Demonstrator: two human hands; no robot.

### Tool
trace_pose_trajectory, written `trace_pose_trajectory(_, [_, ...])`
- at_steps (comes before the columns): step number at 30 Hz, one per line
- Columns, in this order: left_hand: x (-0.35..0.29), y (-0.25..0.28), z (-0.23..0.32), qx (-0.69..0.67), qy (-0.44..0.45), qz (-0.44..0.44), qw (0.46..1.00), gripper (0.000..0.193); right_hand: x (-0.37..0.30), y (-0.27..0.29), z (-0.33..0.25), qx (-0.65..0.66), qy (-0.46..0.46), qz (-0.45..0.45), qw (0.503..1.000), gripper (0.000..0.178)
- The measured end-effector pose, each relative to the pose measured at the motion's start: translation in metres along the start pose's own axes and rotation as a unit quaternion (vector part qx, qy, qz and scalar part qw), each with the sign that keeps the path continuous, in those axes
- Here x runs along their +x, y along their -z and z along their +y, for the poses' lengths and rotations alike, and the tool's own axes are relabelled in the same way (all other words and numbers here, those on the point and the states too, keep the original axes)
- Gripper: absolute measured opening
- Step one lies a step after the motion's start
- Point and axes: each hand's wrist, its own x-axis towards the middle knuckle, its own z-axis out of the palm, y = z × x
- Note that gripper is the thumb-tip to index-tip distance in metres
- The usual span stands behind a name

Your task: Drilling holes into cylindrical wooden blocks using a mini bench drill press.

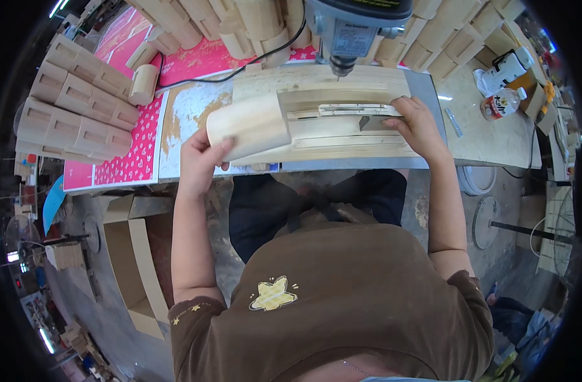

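Observation:
My left hand (205, 156) is closed around the left end of a pale, smooth wooden block with a rounded face (252, 126). The block is slightly tilted, and its right end reaches over a wooden jig (354, 148) lying on the bench. My right hand (418, 124) pinches the right end of a narrow pale strip (351, 110) in the jig. Under that strip a dark flat plate (375, 123) shows beside my fingers. Above the jig hangs a drill press head (354, 38), its chuck (343, 65) holding a thin bit clear of the block.
Stacked wooden blocks with rectangular recesses (80, 105) stand at the left, and more wooden pieces (259, 25) line the back. A black cable (227, 75) crosses the bench. At the right are a bottle (501, 105) and a small blade-like tool (454, 122). An open cardboard box (122, 254) sits below left.

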Motion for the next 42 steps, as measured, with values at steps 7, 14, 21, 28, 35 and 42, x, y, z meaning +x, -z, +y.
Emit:
trace_pose_trajectory(7, [0.015,-0.029,-0.008,0.015,0.165,0.026,0.986,0.033,-0.001,-0.007,-0.004,0.007,0.024,-0.004,1.0,0.024])
trace_pose_trajectory(14, [0.035,-0.067,-0.03,0.039,0.178,-0.048,0.982,0.04,0.002,-0.008,-0.01,0.012,0.021,-0.022,0.999,0.025])
trace_pose_trajectory(21, [0.031,-0.089,-0.063,0.166,-0.07,-0.071,0.981,0.052,0.006,-0.013,-0.004,0.002,-0.001,0.025,1.0,0.029])
trace_pose_trajectory(28, [0.046,-0.103,-0.099,0.367,-0.272,0.033,0.889,0.073,0.034,-0.021,0.011,0.012,-0.04,0.056,0.998,0.052])
trace_pose_trajectory(35, [0.056,-0.084,-0.096,0.439,-0.268,0.057,0.856,0.063,0.042,-0.024,-0.006,0.042,-0.046,0.035,0.997,0.068])
trace_pose_trajectory(42, [0.052,-0.081,-0.093,0.45,-0.259,0.049,0.853,0.057,0.128,0.069,-0.026,0.159,0.072,0.511,0.842,0.021])
